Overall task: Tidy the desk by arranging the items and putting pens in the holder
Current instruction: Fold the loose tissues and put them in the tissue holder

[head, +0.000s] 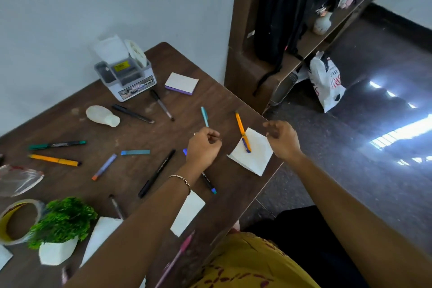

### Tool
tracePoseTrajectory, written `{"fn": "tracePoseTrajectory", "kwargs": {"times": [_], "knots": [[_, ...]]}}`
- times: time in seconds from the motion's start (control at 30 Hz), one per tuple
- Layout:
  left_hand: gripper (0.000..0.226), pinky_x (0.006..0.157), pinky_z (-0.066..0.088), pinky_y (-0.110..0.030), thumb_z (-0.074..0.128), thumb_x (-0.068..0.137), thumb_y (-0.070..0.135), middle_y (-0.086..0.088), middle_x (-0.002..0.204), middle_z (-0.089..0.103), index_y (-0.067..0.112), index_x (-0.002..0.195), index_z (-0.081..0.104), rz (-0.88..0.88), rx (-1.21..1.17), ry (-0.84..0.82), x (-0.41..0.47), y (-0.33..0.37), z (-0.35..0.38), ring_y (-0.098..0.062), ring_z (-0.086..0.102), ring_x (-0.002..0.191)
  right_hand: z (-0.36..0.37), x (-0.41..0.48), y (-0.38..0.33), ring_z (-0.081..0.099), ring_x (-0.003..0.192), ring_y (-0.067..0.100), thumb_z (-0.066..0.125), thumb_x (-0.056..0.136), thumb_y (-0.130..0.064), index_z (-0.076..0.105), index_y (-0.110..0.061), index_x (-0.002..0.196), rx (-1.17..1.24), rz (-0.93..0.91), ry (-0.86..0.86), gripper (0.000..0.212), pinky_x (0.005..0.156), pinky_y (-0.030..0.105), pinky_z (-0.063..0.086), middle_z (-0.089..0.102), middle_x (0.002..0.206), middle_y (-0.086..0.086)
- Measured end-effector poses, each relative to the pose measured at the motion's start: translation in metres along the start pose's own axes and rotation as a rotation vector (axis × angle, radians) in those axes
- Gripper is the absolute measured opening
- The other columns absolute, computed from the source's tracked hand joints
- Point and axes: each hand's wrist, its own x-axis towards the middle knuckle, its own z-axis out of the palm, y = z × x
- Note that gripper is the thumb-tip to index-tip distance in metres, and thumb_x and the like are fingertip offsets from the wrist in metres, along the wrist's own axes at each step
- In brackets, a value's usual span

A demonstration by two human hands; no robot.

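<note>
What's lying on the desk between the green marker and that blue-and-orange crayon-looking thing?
In the head view, one orange pen lies between the green marker and the blue-and-orange stick, apart from both; the rest of that stretch is bare desk.

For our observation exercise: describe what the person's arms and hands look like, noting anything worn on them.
Both forearms are bare, with no sleeves showing. The left hand has a thin chain bracelet at the wrist and what looks like a small ring on a finger. The right hand shows no jewellery or watch. No gloves on either hand.
</note>
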Motion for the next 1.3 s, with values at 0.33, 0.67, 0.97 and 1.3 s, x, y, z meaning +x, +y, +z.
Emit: {"fn": "tracePoseTrajectory", "kwargs": {"times": [0.33,0.67,0.97,1.3], "knots": [[0.042,0.087,0.052,-0.029,0.074,0.079,0.027,0.000,0.115,0.055,0.023,0.118,0.059,0.078,0.191,-0.110,-0.006,0.013,0.044,-0.014,0.058,0.099,0.000,-0.006,0.027,0.054,0.102,0.018,0.074,0.080,-0.026,0.060,-0.020,0.117,-0.165,-0.028,-0.088,0.040,0.080,0.026,0.043,0.057,0.112,0.001],[0.034,0.075,0.054,-0.029,0.060,0.087,0.050,0.000,0.123,0.044,0.027,0.112,0.061,0.291,0.574,-0.062,-0.004,0.028,0.058,-0.015,0.052,0.108,-0.004,0.004,0.020,0.056,0.085,0.016,0.066,0.085,-0.023,0.063,-0.016,0.094,-0.133,-0.076,-0.192,0.011,0.071,0.027,0.038,0.057,0.085,-0.007],[0.030,0.066,0.046,-0.022,0.064,0.086,0.019,-0.003,0.125,0.042,0.017,0.112,0.051,0.195,0.575,0.022,0.002,0.032,0.045,-0.010,0.052,0.078,-0.011,0.004,0.009,0.054,0.096,0.015,0.051,0.097,-0.019,0.049,-0.021,0.107,0.162,-0.016,-0.222,0.010,0.074,0.030,0.049,0.055,0.110,-0.005],[0.026,0.074,0.038,-0.019,0.054,0.093,0.039,0.000,0.108,0.052,0.018,0.107,0.059,0.160,0.217,0.151,0.001,0.038,0.034,-0.012,0.049,0.098,-0.027,0.009,-0.003,0.060,0.099,0.015,0.054,0.097,-0.017,0.052,-0.016,0.107,0.531,0.122,-0.139,0.011,0.071,0.024,0.050,0.060,0.109,-0.002]]}}
